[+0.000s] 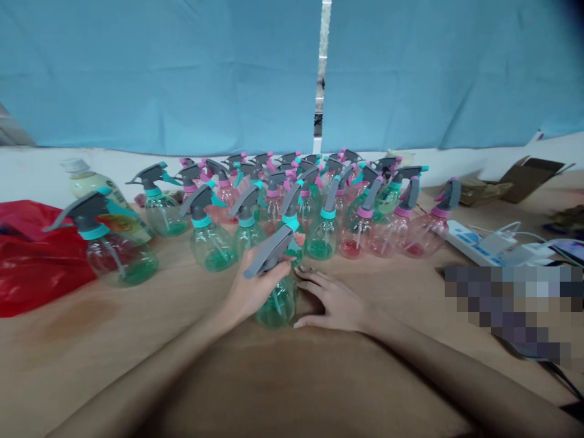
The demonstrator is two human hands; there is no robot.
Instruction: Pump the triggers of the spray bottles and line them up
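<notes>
My left hand (pixel 249 289) grips a green spray bottle (pixel 277 302) with a grey trigger head, standing on the wooden table (pixel 137 340) in front of me. My right hand (pixel 333 299) rests against the bottle's right side, fingers spread and touching its body. Behind it stands a crowd of several green and pink spray bottles (pixel 314 194) with grey triggers and teal or pink collars. A lone green spray bottle (pixel 119 252) stands off to the left.
A red plastic bag (pixel 31 261) lies at the left edge. A yellowish bottle (pixel 98 188) lies behind the lone sprayer. A white power strip with cables (pixel 479 243) and cardboard pieces (pixel 524 176) sit at right. Blue curtain (pixel 182 73) hangs behind.
</notes>
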